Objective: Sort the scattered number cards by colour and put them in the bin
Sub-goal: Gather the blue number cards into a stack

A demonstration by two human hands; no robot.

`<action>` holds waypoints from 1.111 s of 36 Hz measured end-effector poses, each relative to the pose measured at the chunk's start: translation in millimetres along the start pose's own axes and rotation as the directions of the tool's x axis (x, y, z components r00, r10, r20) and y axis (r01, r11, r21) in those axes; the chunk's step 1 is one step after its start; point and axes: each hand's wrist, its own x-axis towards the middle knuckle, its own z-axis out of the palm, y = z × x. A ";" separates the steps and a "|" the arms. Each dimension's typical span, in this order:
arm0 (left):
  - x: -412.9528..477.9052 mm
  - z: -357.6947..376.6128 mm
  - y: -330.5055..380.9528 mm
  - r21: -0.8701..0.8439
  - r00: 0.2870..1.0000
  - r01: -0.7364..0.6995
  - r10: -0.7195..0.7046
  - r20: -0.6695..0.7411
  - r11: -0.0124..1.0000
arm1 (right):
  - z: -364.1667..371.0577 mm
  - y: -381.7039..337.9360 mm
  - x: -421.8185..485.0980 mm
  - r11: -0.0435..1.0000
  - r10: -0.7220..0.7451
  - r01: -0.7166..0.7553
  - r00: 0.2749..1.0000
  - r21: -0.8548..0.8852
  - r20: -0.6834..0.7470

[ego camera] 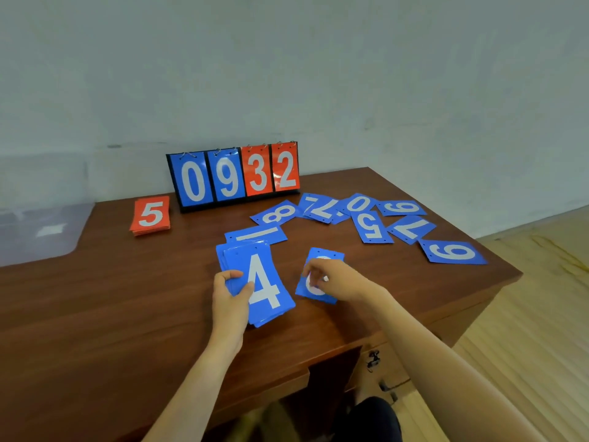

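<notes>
My left grip clasps the blue stack, 4 on top. Just right of it, my right grip pinches one blue card on the surface; scattered blue cards lie beyond.

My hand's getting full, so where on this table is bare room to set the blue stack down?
Widest bare wood: the table's near-left part, between the red stack, the left hand and the front edge. A smaller patch lies right of the right hand, nearer than the blue 9. Crowded: scattered blue cards right of the scoreboard.
</notes>
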 end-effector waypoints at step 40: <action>-34.1 17.4 -7.4 0.015 0.994 0.034 -0.035 0.103 0.999 | 2.3 10.4 -60.3 0.759 0.401 0.066 0.737 0.648 -0.544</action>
